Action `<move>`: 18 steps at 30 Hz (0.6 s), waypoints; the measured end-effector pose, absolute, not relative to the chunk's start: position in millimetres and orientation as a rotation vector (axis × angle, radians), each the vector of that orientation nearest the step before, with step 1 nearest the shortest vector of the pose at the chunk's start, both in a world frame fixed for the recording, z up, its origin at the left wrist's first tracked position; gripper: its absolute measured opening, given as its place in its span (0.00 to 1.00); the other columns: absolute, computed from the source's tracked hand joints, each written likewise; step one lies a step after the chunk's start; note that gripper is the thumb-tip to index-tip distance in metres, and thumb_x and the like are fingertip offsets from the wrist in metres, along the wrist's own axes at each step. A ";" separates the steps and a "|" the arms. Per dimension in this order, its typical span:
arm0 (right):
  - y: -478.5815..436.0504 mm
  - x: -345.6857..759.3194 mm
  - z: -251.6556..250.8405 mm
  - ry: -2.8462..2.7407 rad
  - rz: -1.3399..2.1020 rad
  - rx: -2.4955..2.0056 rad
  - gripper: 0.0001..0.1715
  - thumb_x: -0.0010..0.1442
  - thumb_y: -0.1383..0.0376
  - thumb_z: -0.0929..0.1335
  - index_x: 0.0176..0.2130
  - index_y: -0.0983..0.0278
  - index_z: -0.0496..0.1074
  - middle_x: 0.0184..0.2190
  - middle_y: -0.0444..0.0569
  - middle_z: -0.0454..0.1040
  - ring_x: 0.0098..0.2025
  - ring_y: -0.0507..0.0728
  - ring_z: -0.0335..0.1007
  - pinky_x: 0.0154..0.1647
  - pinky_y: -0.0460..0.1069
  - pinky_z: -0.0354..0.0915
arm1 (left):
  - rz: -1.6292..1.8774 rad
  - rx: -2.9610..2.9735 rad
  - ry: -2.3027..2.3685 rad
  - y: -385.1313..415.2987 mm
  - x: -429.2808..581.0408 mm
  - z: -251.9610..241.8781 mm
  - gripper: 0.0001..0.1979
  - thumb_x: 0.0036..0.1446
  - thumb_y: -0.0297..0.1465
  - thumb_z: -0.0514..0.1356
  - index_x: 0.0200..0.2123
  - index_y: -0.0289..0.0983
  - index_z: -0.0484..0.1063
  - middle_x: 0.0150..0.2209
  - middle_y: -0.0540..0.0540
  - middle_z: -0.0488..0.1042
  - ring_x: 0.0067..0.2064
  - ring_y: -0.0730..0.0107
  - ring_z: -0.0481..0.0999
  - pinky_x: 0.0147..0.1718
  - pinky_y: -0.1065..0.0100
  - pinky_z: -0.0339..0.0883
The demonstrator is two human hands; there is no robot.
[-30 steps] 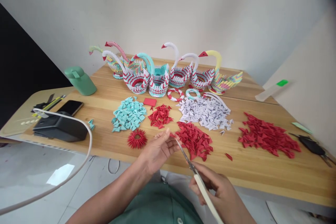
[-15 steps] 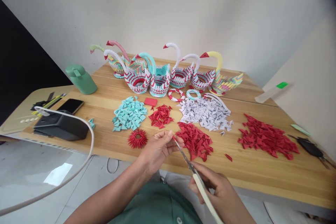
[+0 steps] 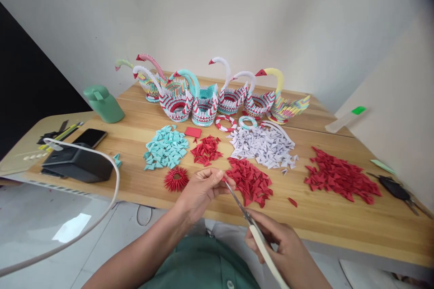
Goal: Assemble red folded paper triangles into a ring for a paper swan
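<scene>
My left hand (image 3: 206,188) is closed in a pinch on a small red paper piece (image 3: 224,181), mostly hidden by the fingers. My right hand (image 3: 273,239) grips scissors (image 3: 244,211) with a pale handle, their blade tips at the red piece. Just beyond my hands lies a pile of red folded paper triangles (image 3: 250,183), with a smaller red pile (image 3: 205,150) behind it. A spiky red paper ring (image 3: 176,179) rests left of my left hand. One loose red triangle (image 3: 292,202) lies to the right.
Several paper swans (image 3: 205,106) stand along the back. Turquoise triangles (image 3: 166,148), white triangles (image 3: 262,146) and another red heap (image 3: 342,176) cover parts of the table. At left are a green bottle (image 3: 104,104), a phone (image 3: 91,138) and a black box (image 3: 77,162) with a white cable. Keys (image 3: 395,188) lie far right.
The view has shifted slightly, so the table things sit a little further left. Both hands keep nearly the same pose, the scissor tips still at the red piece.
</scene>
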State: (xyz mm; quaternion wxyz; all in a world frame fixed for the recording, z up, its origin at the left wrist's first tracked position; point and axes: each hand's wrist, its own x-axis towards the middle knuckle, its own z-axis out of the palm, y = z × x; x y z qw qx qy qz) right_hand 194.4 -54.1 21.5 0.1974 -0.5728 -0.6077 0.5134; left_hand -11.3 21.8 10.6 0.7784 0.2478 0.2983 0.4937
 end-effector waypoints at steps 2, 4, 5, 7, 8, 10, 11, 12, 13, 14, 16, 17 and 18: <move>-53.1 198.0 19.2 -1.836 1.255 -1.612 0.26 0.60 0.57 0.68 0.55 0.63 0.76 0.29 0.45 0.79 0.28 0.54 0.74 0.31 0.43 0.70 | 1.077 0.601 0.697 21.7 -11.8 10.3 0.22 0.42 0.46 0.75 0.26 0.34 0.75 0.29 0.43 0.81 0.32 0.67 0.78 0.37 0.67 0.71; -52.6 200.7 17.2 -1.976 0.950 -1.593 0.25 0.60 0.57 0.68 0.54 0.62 0.77 0.37 0.49 0.83 0.35 0.56 0.80 0.38 0.44 0.73 | 1.107 0.715 0.810 22.1 -12.4 9.9 0.21 0.44 0.46 0.74 0.26 0.34 0.77 0.30 0.43 0.81 0.31 0.67 0.77 0.35 0.69 0.68; -52.7 201.5 16.2 -2.032 0.787 -1.568 0.24 0.60 0.58 0.68 0.54 0.62 0.77 0.41 0.51 0.83 0.37 0.57 0.81 0.40 0.45 0.74 | 1.123 0.776 0.876 22.4 -12.6 9.7 0.20 0.44 0.46 0.73 0.26 0.34 0.78 0.29 0.43 0.81 0.31 0.68 0.76 0.33 0.69 0.67; -53.6 201.5 14.4 -2.105 0.537 -1.510 0.23 0.62 0.60 0.66 0.54 0.62 0.76 0.45 0.53 0.82 0.38 0.58 0.82 0.41 0.46 0.74 | 1.144 0.870 0.981 22.8 -12.7 9.5 0.18 0.45 0.44 0.73 0.26 0.34 0.79 0.28 0.43 0.81 0.30 0.68 0.75 0.31 0.71 0.64; -54.4 200.6 13.7 -2.124 0.470 -1.490 0.23 0.62 0.62 0.65 0.55 0.62 0.76 0.46 0.53 0.82 0.38 0.58 0.82 0.41 0.46 0.75 | 1.147 0.897 1.006 22.9 -12.5 9.3 0.17 0.45 0.43 0.73 0.26 0.34 0.80 0.28 0.43 0.81 0.30 0.69 0.74 0.30 0.71 0.63; -55.8 197.7 13.2 -2.123 0.449 -1.485 0.23 0.63 0.62 0.65 0.56 0.62 0.75 0.46 0.53 0.82 0.39 0.59 0.82 0.42 0.46 0.75 | 1.144 0.918 1.014 23.0 -12.1 8.6 0.16 0.46 0.42 0.73 0.26 0.34 0.80 0.27 0.44 0.80 0.30 0.69 0.74 0.30 0.71 0.63; -56.2 196.0 13.7 -2.101 0.483 -1.497 0.23 0.63 0.61 0.66 0.55 0.62 0.76 0.47 0.53 0.81 0.41 0.60 0.82 0.43 0.47 0.75 | 1.140 0.917 1.007 23.1 -11.9 8.3 0.16 0.46 0.42 0.73 0.27 0.34 0.81 0.28 0.43 0.81 0.30 0.69 0.74 0.31 0.71 0.63; -56.3 194.5 14.7 -2.066 0.545 -1.522 0.23 0.62 0.60 0.66 0.55 0.61 0.76 0.47 0.53 0.81 0.42 0.60 0.82 0.44 0.47 0.74 | 1.132 0.911 0.995 23.3 -11.8 8.0 0.16 0.46 0.42 0.73 0.27 0.34 0.81 0.28 0.43 0.81 0.31 0.68 0.75 0.31 0.71 0.64; -56.3 193.2 16.0 -2.019 0.631 -1.559 0.23 0.61 0.58 0.67 0.54 0.61 0.76 0.46 0.52 0.82 0.43 0.60 0.81 0.45 0.47 0.74 | 1.123 0.898 0.976 23.7 -11.8 8.0 0.17 0.46 0.43 0.73 0.27 0.33 0.80 0.29 0.42 0.81 0.31 0.68 0.75 0.32 0.71 0.64; -56.2 192.5 17.7 -1.965 0.742 -1.601 0.24 0.60 0.56 0.69 0.54 0.61 0.77 0.45 0.52 0.82 0.42 0.60 0.81 0.44 0.47 0.74 | 1.117 0.872 0.949 24.3 -11.9 8.4 0.18 0.46 0.44 0.73 0.27 0.33 0.80 0.29 0.42 0.81 0.31 0.68 0.76 0.32 0.71 0.65; -56.1 192.8 21.0 -1.845 0.992 -1.663 0.26 0.58 0.53 0.70 0.53 0.61 0.77 0.38 0.50 0.83 0.38 0.59 0.81 0.39 0.46 0.74 | 1.115 0.779 0.875 26.0 -12.7 10.3 0.20 0.44 0.45 0.74 0.26 0.33 0.78 0.29 0.42 0.82 0.31 0.67 0.77 0.34 0.69 0.68; -56.3 193.8 22.3 -1.782 1.109 -1.670 0.28 0.58 0.52 0.70 0.54 0.62 0.77 0.34 0.48 0.83 0.34 0.57 0.79 0.36 0.46 0.73 | 1.116 0.718 0.836 27.0 -13.3 11.7 0.20 0.42 0.45 0.75 0.25 0.33 0.78 0.29 0.42 0.81 0.31 0.67 0.78 0.35 0.69 0.69; -56.8 195.1 23.3 -1.720 1.201 -1.662 0.29 0.57 0.52 0.70 0.55 0.62 0.76 0.31 0.46 0.81 0.31 0.56 0.77 0.33 0.45 0.72 | 1.118 0.656 0.802 27.9 -14.0 13.1 0.21 0.40 0.45 0.76 0.25 0.33 0.77 0.28 0.43 0.81 0.30 0.67 0.79 0.35 0.68 0.71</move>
